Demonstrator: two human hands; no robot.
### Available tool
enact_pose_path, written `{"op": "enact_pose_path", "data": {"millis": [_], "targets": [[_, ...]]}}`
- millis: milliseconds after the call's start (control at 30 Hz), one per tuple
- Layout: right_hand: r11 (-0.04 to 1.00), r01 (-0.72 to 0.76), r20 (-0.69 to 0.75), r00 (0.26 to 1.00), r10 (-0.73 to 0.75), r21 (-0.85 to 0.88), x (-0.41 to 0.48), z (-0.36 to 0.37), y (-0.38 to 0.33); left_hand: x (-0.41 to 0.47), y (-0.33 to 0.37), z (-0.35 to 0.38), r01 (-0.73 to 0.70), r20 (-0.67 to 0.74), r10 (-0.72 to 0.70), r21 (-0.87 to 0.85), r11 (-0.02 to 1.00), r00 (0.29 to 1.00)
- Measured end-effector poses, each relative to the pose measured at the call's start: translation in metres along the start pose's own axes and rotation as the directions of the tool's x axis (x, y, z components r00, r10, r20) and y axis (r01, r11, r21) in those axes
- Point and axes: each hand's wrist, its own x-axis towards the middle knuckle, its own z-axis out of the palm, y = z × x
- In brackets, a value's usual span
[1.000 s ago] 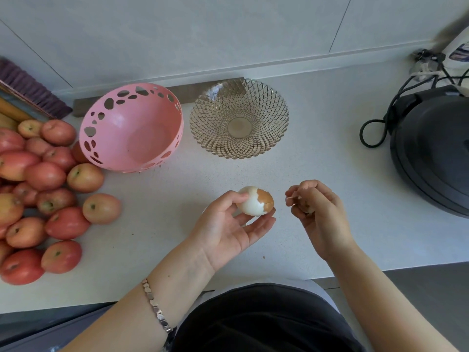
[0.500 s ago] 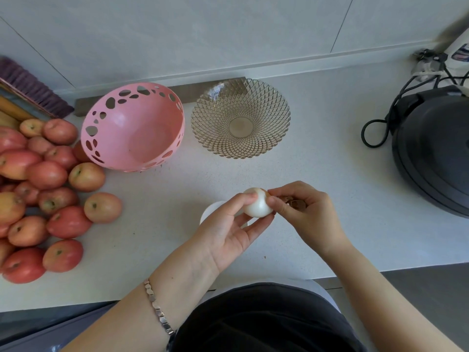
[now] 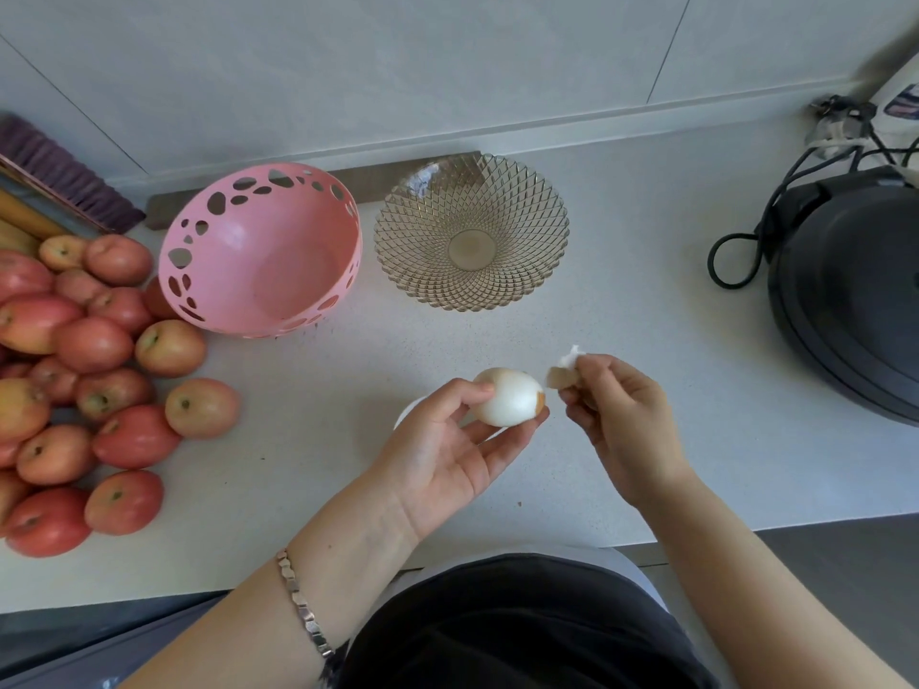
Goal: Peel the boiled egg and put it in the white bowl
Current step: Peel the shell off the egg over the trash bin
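The left hand (image 3: pixel 447 440) is cradling the boiled egg (image 3: pixel 507 397) above the worktop (image 3: pixel 646 315). Its grip is closing round the egg, with the thumb pressing on the egg's left end and the curled fingers supporting it from beneath. The egg is lying sideways in that grip. It is showing smooth, glossy white over almost all of its oval body, and a small patch of brown shell is clinging to its right tip.

Just right of the egg and apart from it, the right hand (image 3: pixel 621 425) is pinching a shell fragment (image 3: pixel 564 376), its grip clamping on it between thumb and fingertips. The fragment is thin and brown, with a ragged white scrap sticking up from its top edge.

Just left of the egg, the white bowl (image 3: pixel 405 412) is showing only as a curved white sliver behind the left thumb, the hand hiding the rest.

Beyond the egg, a glass bowl (image 3: pixel 472 231) with a faceted diamond pattern is sitting upright. Beyond and left of the egg, a matte pink bowl (image 3: pixel 263 251) with pebble-shaped cut-outs near its rim is leaning toward the camera. Far left of the egg, red-and-yellow apples (image 3: pixel 89 365) are lying heaped on the speckled pale worktop. Far right of the egg, a round black appliance (image 3: pixel 855 300) is standing with a black cable (image 3: pixel 736 256) looping beside it. A metal link bracelet (image 3: pixel 301 601) is circling the left wrist.
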Motion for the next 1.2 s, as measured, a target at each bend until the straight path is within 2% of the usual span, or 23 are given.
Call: {"op": "enact_pose_path", "data": {"millis": [100,200,400,600,800,1000,1200], "targets": [[0.968,-0.113,-0.044,0.991,0.126,0.226,0.001,-0.004,-0.008,-0.001,0.002,0.003,0.016,0.033,-0.013,-0.096,0.995,0.999],[0.951,-0.12,-0.033,0.99,0.135,0.286,0.001,-0.006,-0.012,-0.001,0.003,0.005,0.012,0.038,-0.007,-0.119,0.993,0.999],[0.98,-0.141,0.124,0.984,0.124,0.142,-0.001,-0.004,-0.011,0.0,0.001,0.007,0.007,0.011,-0.006,-0.079,0.997,1.0],[0.987,-0.16,0.135,0.978,0.159,-0.004,-0.002,-0.002,-0.011,0.002,-0.002,0.006,-0.034,-0.076,0.033,-0.016,0.999,0.997],[0.982,-0.043,0.12,0.991,0.066,-0.184,-0.004,0.002,-0.006,0.005,-0.006,0.008,-0.041,-0.098,0.048,0.072,0.997,0.994],[0.972,0.052,0.145,0.989,-0.019,-0.231,-0.006,-0.002,-0.006,0.003,-0.005,0.007,-0.053,-0.137,0.067,0.105,0.993,0.988],[0.874,0.232,0.102,0.973,-0.209,-0.428,-0.007,0.003,-0.001,0.007,-0.008,0.007,-0.098,-0.192,0.115,0.097,0.99,0.975]]}}
